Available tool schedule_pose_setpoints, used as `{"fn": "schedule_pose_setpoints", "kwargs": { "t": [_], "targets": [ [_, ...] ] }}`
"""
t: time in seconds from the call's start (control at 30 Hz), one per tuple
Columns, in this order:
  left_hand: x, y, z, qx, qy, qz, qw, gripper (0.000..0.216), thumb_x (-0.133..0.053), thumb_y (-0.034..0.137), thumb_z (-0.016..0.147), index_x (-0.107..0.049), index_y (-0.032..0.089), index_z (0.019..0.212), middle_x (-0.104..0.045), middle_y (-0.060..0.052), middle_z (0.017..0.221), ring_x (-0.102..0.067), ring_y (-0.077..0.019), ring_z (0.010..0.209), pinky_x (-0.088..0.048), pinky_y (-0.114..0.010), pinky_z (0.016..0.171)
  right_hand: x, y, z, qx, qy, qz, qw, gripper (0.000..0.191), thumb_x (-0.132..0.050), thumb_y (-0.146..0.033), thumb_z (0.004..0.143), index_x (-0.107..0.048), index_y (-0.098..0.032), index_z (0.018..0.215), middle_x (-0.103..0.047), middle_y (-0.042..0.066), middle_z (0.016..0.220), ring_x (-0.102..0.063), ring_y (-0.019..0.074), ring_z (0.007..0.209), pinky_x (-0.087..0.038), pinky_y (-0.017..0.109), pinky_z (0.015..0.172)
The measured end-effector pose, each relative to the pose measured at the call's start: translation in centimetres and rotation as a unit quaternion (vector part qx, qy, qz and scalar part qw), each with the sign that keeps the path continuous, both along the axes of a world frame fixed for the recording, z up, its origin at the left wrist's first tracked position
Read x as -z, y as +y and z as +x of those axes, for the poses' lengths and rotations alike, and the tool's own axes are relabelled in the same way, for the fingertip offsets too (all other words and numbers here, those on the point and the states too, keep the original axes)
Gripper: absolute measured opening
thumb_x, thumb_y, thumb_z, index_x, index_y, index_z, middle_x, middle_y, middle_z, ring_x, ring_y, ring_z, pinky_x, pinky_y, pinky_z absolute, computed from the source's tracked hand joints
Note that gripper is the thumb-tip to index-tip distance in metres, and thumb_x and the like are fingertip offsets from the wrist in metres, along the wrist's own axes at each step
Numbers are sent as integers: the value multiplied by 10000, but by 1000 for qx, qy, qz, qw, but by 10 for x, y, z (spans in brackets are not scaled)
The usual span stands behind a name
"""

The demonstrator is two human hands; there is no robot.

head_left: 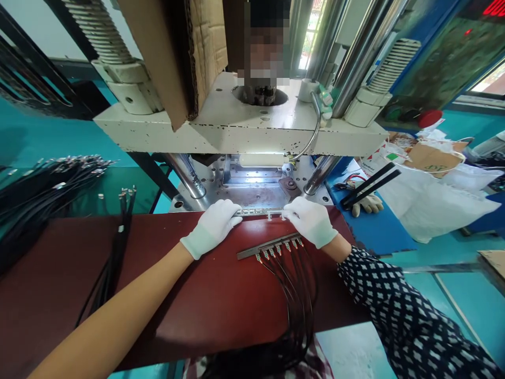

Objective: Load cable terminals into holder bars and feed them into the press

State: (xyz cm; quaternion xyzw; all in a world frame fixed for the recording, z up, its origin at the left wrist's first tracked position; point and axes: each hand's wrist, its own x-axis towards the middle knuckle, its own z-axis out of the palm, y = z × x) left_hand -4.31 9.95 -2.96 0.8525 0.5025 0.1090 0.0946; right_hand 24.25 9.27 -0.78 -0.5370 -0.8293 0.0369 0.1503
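A press (244,134) stands beyond the metal bar (256,212), whose ends the left hand (216,225) and right hand (311,220) grip at the red table (197,310)'s far edge; black cables (294,287) lie nearer, white bags (430,197) rightward, teal floor (450,255) below

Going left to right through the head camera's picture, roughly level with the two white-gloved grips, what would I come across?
Large cable pile, small cable bundle, left grip, silvery strip, right grip, loose glove, white sack.

We are in a factory workshop, as a press (236,132) with metal columns (187,178) stands behind the counter (205,305), where bundled black cables (119,247) lie.
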Motion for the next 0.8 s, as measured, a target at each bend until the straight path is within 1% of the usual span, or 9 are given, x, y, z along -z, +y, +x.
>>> {"fn": "schedule_pose_setpoints", "kwargs": {
  "t": [0.23,0.3,0.37,0.43,0.5,0.6,0.67,0.73,0.8],
  "targets": [
    [-1,-2,3,-15,46,24,999,293,-382,351,993,-615,174,978,-599,-93,938,-544,-260,895,-426,-366,793,-3,0,-27,101,-152,-20,983,243,-424,-255,993,-645,-154,991,-637,120,991,-613,198,768,-280,315,587],
    [-2,-3,4,-22,55,19,998,299,-380,350,996,-617,168,991,-605,-97,948,-551,-267,903,-424,-368,784,-7,1,-29,91,-104,-77,987,214,-458,-280,984,-640,-170,977,-648,105,991,-611,191,767,-314,300,607],
    [-2,-3,5,-20,58,17,998,305,-377,356,997,-618,169,991,-606,-97,944,-554,-267,901,-422,-367,773,-12,1,-23,58,11,-136,989,193,-497,-322,966,-633,-191,924,-660,63,927,-604,178,770,-369,281,662],
    [-2,-3,4,-14,57,27,998,310,-375,366,998,-618,174,982,-603,-95,939,-553,-265,899,-418,-365,768,-18,1,-11,47,130,-133,981,219,-473,-332,960,-609,-191,862,-648,39,843,-586,169,764,-402,275,709],
    [-1,-4,3,-12,54,34,998,311,-378,372,997,-617,173,986,-601,-95,939,-552,-265,900,-417,-366,768,-21,-1,4,67,200,-99,973,235,-431,-307,954,-597,-180,847,-649,45,831,-580,172,778,-419,281,741],
    [-1,-4,1,-10,43,28,999,289,-412,372,988,-617,169,1017,-605,-92,956,-555,-266,914,-421,-370,774,-22,-1,17,82,237,-101,963,219,-471,-307,922,-644,-177,957,-697,53,922,-609,182,836,-439,293,788],
    [-1,-4,1,-5,33,22,999,266,-446,369,976,-615,170,1023,-607,-88,967,-556,-264,918,-423,-369,779,-22,6,16,81,250,-107,959,248,-502,-343,918,-667,-181,1008,-713,52,943,-628,185,849,-452,294,797],
    [-2,-5,1,0,30,19,999,258,-460,371,969,-614,170,1018,-606,-85,967,-553,-261,909,-424,-372,779,-24,24,6,79,243,-88,963,287,-481,-379,946,-677,-174,991,-717,56,904,-635,182,831,-459,292,788],
    [-2,-6,1,2,30,22,999,262,-437,353,977,-614,167,1031,-603,-87,970,-547,-261,907,-423,-380,787,-28,54,-8,74,207,-46,974,327,-431,-380,987,-675,-161,976,-716,76,897,-637,183,836,-465,302,797]
  ]
}}
